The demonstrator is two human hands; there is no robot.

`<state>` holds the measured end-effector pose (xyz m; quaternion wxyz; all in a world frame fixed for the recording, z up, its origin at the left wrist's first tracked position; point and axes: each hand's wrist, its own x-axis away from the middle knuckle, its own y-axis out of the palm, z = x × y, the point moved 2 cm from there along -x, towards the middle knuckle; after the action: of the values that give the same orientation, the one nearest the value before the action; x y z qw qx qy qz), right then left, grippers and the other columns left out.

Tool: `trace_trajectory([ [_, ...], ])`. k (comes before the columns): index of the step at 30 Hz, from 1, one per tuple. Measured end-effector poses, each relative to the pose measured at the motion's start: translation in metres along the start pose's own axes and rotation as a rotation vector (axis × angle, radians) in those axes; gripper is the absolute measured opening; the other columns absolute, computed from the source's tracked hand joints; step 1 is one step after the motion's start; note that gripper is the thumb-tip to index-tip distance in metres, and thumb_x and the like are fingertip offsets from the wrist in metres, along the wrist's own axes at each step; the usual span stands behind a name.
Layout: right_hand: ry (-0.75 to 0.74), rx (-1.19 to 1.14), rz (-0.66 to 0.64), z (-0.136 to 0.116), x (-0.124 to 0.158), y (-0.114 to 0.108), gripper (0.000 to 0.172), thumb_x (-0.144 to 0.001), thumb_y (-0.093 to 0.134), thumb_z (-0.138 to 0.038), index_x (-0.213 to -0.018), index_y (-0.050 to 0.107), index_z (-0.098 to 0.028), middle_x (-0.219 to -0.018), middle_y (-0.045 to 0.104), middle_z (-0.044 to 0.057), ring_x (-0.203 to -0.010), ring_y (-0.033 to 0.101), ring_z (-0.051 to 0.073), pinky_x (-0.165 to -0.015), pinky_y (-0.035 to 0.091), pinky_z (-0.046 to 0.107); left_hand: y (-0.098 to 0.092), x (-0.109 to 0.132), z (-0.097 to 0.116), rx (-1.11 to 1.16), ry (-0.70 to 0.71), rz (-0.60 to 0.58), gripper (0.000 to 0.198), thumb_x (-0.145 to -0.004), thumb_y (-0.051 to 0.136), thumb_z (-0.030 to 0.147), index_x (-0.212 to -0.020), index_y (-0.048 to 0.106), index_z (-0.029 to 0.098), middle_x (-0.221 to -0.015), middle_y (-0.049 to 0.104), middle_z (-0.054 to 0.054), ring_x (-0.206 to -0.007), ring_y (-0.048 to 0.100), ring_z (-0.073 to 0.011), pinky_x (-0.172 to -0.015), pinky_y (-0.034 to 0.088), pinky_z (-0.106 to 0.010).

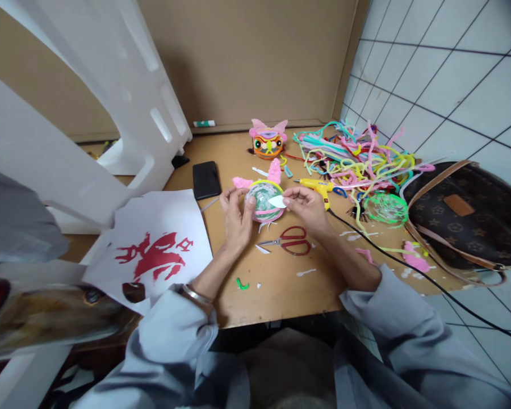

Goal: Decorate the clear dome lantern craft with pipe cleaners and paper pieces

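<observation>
My left hand [237,218] grips the left side of a round craft ball [262,199], green and white with pink and yellow pipe-cleaner trim and fuzzy pink ears on top. Between the thumb and fingers of my right hand [307,207] is a small white leaf-shaped cutout [276,201], held against or just before the ball's front; I cannot tell whether they touch. Red-handled scissors [293,241] lie just below the ball. A yellow hot glue gun [317,186] rests behind my right hand. Farther back sits a finished-looking lion head [269,143] with big eyes and pink ears.
Pipe cleaners [357,156] are heaped at the back right. A green mesh ball [386,208] lies by a brown handbag [455,216]. A black cable [378,247] crosses the right side. On the left are a black phone [206,180] and white paper [187,216] with a red design.
</observation>
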<state>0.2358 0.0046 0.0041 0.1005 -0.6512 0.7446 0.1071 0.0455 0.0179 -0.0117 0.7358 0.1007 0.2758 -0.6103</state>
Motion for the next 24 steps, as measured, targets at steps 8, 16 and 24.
trace_trajectory([
  [8,-0.024,0.013,-0.018,-0.004,0.001,-0.001,0.029,-0.071,0.078,-0.044,-0.084,0.068,-0.021,-0.068,0.064,-0.002,-0.057,0.058,0.010,-0.059,0.054,0.027,-0.008,-0.007,0.005,-0.090,0.102,-0.037,0.046,-0.091,0.059,0.057,-0.120,0.062,0.022,-0.124,0.056,-0.012,-0.123,0.051,-0.0285,-0.114,0.037,-0.048],
  [16,-0.035,0.014,-0.059,-0.012,0.011,0.008,0.024,-0.073,0.079,-0.039,-0.085,0.070,-0.021,-0.070,0.067,-0.001,-0.060,0.063,0.012,-0.062,0.056,0.027,-0.013,-0.010,0.021,-0.153,0.225,-0.088,0.028,-0.094,0.057,0.047,-0.099,0.070,0.023,-0.108,0.066,-0.009,-0.108,0.058,-0.0272,-0.106,0.040,-0.046],
  [24,-0.109,0.082,0.030,-0.018,0.018,0.009,0.023,-0.078,0.076,-0.040,-0.091,0.069,-0.022,-0.079,0.069,0.001,-0.067,0.064,0.014,-0.068,0.057,0.030,-0.007,0.004,0.044,0.165,0.006,-0.168,0.039,-0.085,0.068,0.059,-0.076,0.070,0.021,-0.062,0.058,0.001,-0.058,0.048,-0.0137,-0.065,0.045,-0.030],
])
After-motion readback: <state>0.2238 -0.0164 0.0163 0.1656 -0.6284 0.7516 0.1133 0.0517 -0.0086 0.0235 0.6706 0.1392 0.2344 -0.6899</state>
